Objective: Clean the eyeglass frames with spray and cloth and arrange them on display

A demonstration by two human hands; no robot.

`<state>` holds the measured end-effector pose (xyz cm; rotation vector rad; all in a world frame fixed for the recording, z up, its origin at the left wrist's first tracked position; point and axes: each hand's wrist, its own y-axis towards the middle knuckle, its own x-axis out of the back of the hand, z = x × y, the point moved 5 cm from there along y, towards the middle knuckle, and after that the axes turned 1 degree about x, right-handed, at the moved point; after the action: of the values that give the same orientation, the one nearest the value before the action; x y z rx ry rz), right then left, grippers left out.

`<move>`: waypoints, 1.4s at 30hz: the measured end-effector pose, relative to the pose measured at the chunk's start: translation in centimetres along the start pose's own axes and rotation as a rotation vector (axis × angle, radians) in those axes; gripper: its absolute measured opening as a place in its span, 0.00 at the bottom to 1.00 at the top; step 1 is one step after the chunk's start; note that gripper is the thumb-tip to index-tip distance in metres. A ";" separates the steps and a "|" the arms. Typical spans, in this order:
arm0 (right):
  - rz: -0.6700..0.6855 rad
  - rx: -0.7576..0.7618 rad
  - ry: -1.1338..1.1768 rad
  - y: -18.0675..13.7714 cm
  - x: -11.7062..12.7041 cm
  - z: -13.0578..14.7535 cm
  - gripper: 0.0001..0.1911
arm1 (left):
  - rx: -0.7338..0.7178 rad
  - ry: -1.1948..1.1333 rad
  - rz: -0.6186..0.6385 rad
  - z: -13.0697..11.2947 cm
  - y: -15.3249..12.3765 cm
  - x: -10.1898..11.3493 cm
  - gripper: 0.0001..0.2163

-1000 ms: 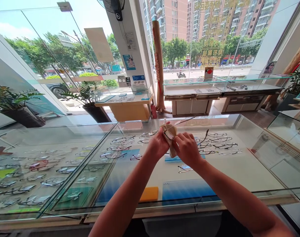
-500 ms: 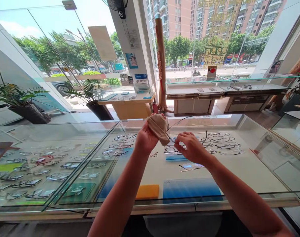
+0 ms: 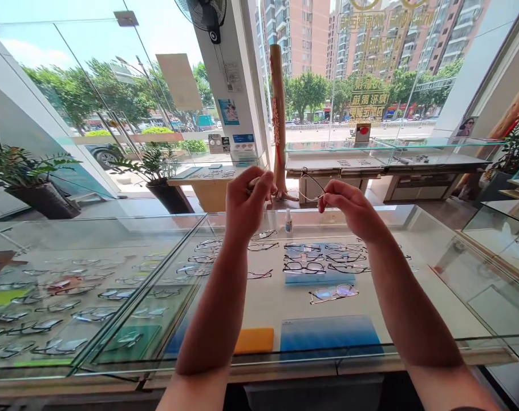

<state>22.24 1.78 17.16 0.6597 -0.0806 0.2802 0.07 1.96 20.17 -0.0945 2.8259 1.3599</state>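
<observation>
Both hands are raised above a glass display counter (image 3: 370, 342). My right hand (image 3: 349, 205) pinches a thin-framed pair of glasses (image 3: 311, 188) by one end. The glasses hang between the two hands. My left hand (image 3: 246, 200) is closed, with a beige cloth (image 3: 254, 181) barely showing between its fingers near the other end of the frame. Below the hands a small white spray bottle (image 3: 288, 221) stands on the counter glass. Rows of glasses (image 3: 315, 260) lie inside the case.
A second glass case (image 3: 71, 297) full of glasses sits at the left. An orange pad (image 3: 254, 340) and a blue mat (image 3: 328, 334) lie inside the near case. Potted plants (image 3: 26, 177) and more display counters (image 3: 340, 165) stand by the windows.
Both hands have risen from counter level to eye height with the glasses. The cloth, earlier spread over the lens, is now bunched inside the left hand. The spray bottle has come into view.
</observation>
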 end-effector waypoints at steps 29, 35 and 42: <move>-0.503 0.558 -0.727 -4.0 -0.5 7.0 0.23 | -0.486 0.571 -0.366 -3.2 -3.1 0.7 0.30; -0.549 0.601 -0.771 -4.0 -1.0 6.8 0.25 | -0.429 0.566 -0.413 -3.4 -3.3 0.7 0.28; -0.582 0.573 -0.780 -4.0 -0.9 6.9 0.22 | -0.398 0.546 -0.418 -3.4 -3.3 0.5 0.26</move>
<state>22.56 -5.65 20.09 1.2971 -0.5576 -0.5526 -0.18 -2.81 19.71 -1.1415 2.5902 1.9777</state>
